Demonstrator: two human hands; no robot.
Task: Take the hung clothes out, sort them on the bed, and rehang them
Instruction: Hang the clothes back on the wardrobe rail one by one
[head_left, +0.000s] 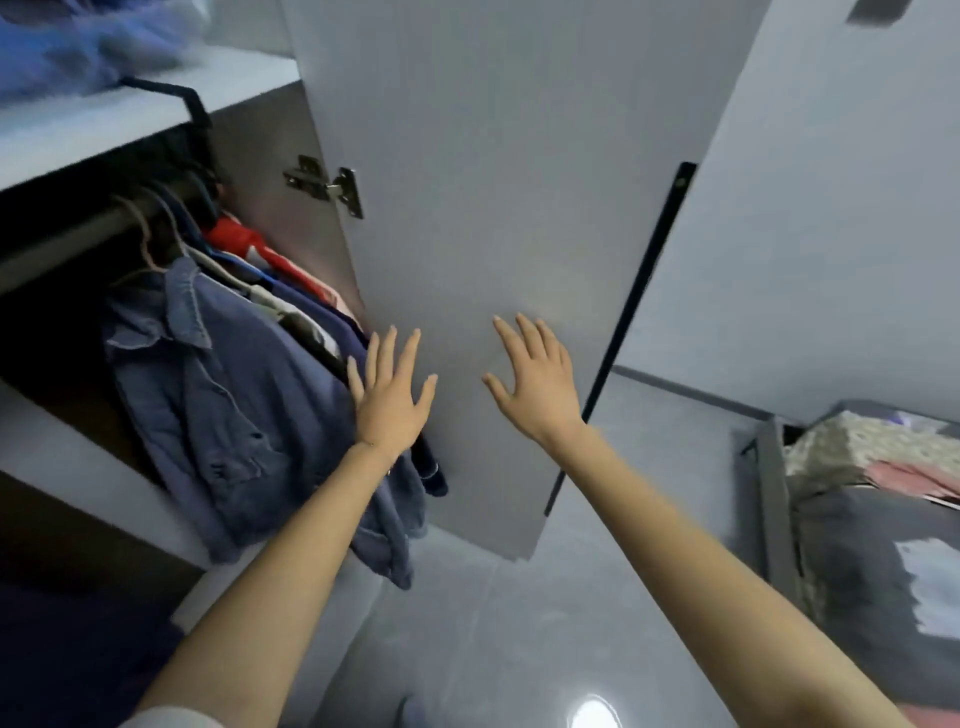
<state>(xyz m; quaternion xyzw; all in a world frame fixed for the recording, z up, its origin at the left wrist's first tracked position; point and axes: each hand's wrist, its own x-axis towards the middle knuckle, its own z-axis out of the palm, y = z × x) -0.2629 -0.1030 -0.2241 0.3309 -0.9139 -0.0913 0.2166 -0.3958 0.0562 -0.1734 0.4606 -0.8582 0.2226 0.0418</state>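
Currently both hands are spread and hold nothing. The hung clothes (218, 415) lie left of my left hand (387, 395), in a row along the rail (78, 234). My right hand (535, 379) faces the wardrobe door (493, 208), so the left is nearer.

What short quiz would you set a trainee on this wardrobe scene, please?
1. True or false: the left hand grips the denim shirt.
2. Which garment hangs at the left end of the visible row on the rail? A) the denim shirt B) a red top C) a white coat
3. Fill in: the wardrobe door stands ____.
Key: 1 false, its fingers are straight and spread; 2 A; 3 open.
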